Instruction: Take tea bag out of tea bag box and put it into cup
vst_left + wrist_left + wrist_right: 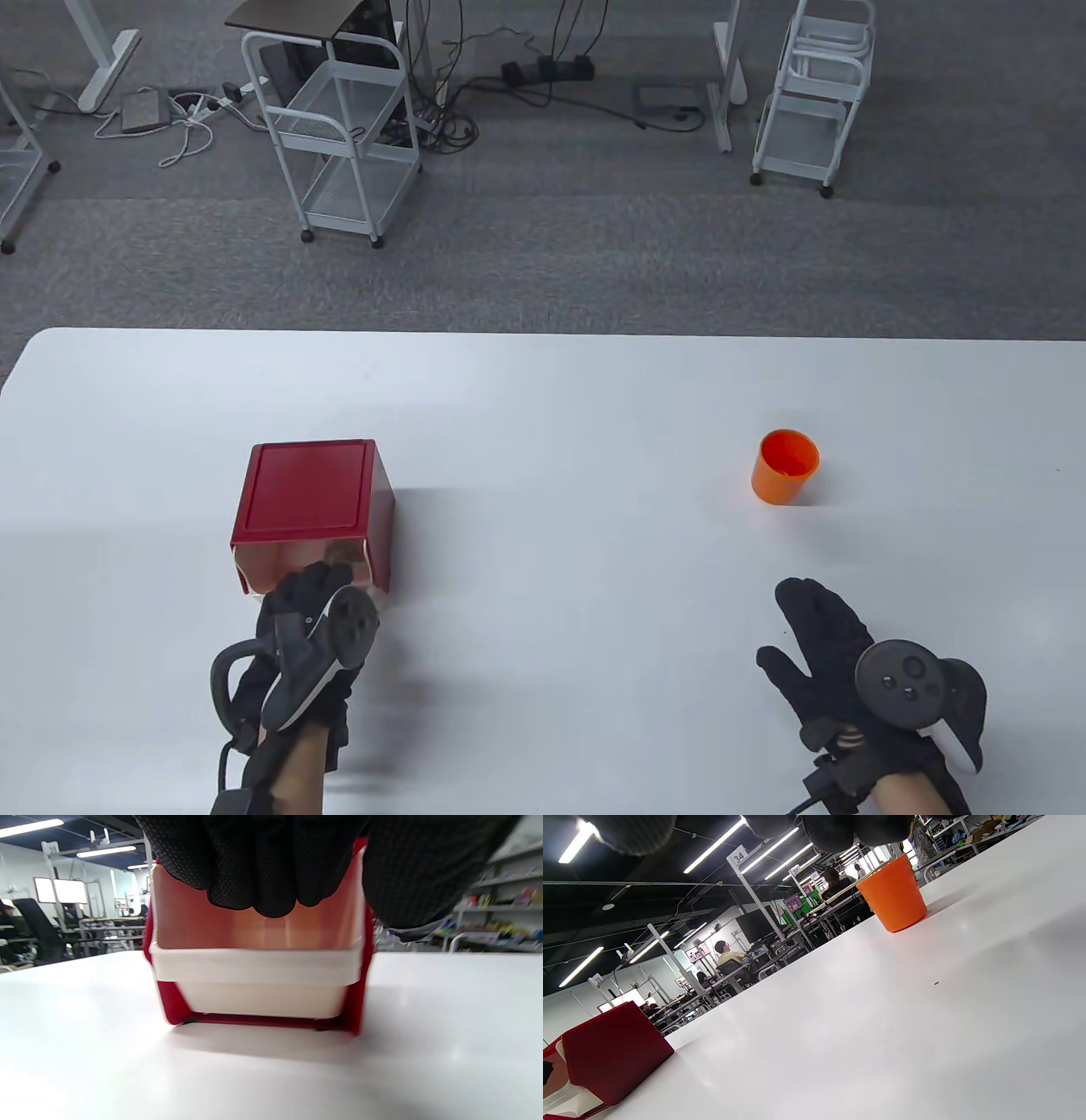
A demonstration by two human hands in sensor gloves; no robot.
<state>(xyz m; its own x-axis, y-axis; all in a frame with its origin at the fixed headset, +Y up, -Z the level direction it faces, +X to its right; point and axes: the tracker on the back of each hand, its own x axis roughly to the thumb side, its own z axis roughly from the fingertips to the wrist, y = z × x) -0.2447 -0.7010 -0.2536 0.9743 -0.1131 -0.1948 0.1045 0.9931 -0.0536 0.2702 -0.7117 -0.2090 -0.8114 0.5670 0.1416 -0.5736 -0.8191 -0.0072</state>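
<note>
A red tea bag box with a white inner tray stands on the left of the white table, its open front facing me. It also shows in the left wrist view and in the right wrist view. My left hand reaches into the box's opening, fingers bunched inside; whether they hold a tea bag is hidden. An empty orange cup stands upright at the right, seen too in the right wrist view. My right hand rests flat on the table below the cup, holding nothing.
The table's far edge runs across the table view's middle. Beyond it on the grey floor stand white wire carts and cables.
</note>
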